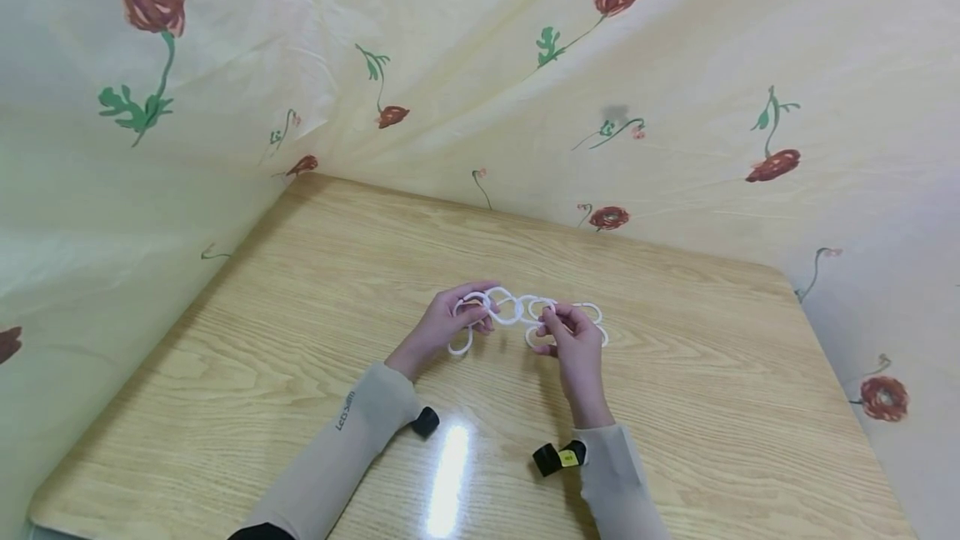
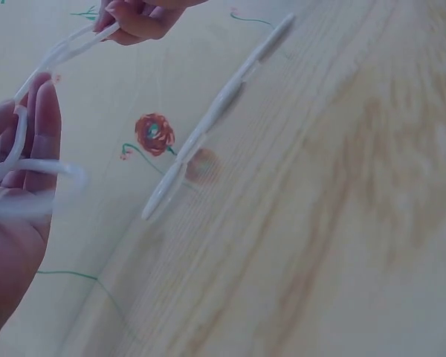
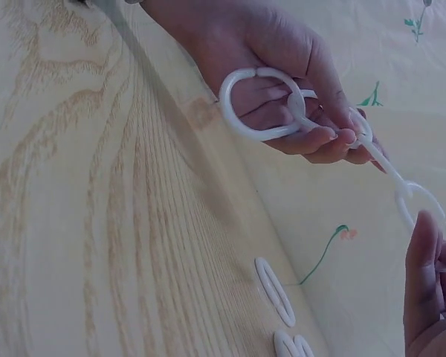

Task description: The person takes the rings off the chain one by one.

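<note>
Both hands hold a short chain of white plastic C-shaped links (image 1: 517, 312), stretched between them above the table. My left hand (image 1: 444, 325) pinches a link between thumb and fingers, and a loose link (image 3: 230, 119) dangles by its palm. On the other side my right hand (image 1: 577, 348) pinches the chain's opposite end with thumb and fingertips. Beneath and behind that hand, more white links (image 2: 223, 104) lie flat on the table in a row; the right hand partly covers them in the head view.
The wood-grain table (image 1: 300, 340) meets a pale flowered curtain (image 1: 465, 65) at its back and left. A bright light reflection (image 1: 448, 482) shows on the near part of the tabletop. Each sleeved wrist carries a small black camera (image 1: 547, 460).
</note>
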The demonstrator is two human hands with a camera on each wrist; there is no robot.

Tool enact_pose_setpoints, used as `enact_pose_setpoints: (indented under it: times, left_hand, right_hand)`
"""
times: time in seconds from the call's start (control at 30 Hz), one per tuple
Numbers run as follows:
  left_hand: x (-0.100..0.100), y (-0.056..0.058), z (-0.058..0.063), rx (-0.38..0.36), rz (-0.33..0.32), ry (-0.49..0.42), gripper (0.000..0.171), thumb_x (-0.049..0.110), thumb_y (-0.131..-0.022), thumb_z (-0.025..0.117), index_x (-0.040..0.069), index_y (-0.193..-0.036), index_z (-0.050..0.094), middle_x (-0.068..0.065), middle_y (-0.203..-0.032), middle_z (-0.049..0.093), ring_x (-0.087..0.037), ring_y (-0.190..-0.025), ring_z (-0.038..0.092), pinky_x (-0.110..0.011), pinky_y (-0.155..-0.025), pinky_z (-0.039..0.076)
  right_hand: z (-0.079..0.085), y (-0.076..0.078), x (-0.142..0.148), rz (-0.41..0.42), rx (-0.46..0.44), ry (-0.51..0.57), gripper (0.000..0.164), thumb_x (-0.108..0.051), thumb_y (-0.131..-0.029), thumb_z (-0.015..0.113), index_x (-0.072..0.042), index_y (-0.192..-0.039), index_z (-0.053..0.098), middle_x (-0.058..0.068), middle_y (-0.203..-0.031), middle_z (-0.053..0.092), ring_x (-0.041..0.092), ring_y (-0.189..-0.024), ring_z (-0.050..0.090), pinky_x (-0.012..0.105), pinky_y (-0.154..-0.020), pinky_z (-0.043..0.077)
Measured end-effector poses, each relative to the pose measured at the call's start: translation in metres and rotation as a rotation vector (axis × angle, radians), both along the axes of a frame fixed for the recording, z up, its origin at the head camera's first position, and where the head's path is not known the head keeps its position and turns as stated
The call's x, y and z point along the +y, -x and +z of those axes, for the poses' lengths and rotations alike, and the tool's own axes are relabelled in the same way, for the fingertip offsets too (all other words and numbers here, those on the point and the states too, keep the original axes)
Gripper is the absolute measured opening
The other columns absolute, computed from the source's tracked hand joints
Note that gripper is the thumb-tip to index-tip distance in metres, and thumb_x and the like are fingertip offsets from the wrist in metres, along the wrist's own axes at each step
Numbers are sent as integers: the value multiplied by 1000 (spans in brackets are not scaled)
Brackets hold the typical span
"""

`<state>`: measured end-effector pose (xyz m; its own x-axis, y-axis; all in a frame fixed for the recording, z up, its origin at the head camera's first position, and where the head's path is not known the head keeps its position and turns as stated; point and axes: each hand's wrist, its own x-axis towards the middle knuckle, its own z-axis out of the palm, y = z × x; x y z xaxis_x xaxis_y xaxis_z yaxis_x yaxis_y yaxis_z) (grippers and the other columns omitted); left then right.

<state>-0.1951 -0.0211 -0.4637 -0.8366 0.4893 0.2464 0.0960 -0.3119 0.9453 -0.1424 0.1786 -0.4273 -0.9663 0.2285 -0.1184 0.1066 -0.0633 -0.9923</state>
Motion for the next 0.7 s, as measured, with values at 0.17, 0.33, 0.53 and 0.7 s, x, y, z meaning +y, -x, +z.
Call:
enact_pose_setpoints:
  times: [0.17,0.33,0.53,0.7]
  left_hand:
    - [1,0,0,-18,37,-21,40,-11,-95,47,-16,-134,38,-49,-109,48,-5,-75,65,-20,-69,57]
    - [2,-1,2,-34,57,-30,37,-11,-95,48,-23,-128,35,-49,-107,49,-5,-74,65,-20,-68,57]
    - [3,-2,3,-29,50,-22,35,-9,-96,48,-24,-126,37,-49,-106,50,-5,-75,66,-20,-69,58]
    - [3,-2,2,-44,48,-38,36,-8,-96,49,-25,-125,37,-20,-94,66,-8,-77,68,-22,-70,59]
  right_hand:
    - [-3,1,1,-1,21,16,6,-11,-97,58,-5,-99,57,-2,-87,68,5,-70,63,21,-54,57]
    - [-5,2,2,12,24,28,8,-15,-98,57,-7,-100,58,1,-86,73,7,-70,67,23,-53,57]
    - [-5,1,2,11,13,2,24,-20,-98,58,1,-109,57,0,-86,70,7,-72,66,23,-54,57]
    - [-5,2,2,0,7,8,26,-21,-98,59,3,-108,59,-1,-85,69,6,-71,65,22,-53,57]
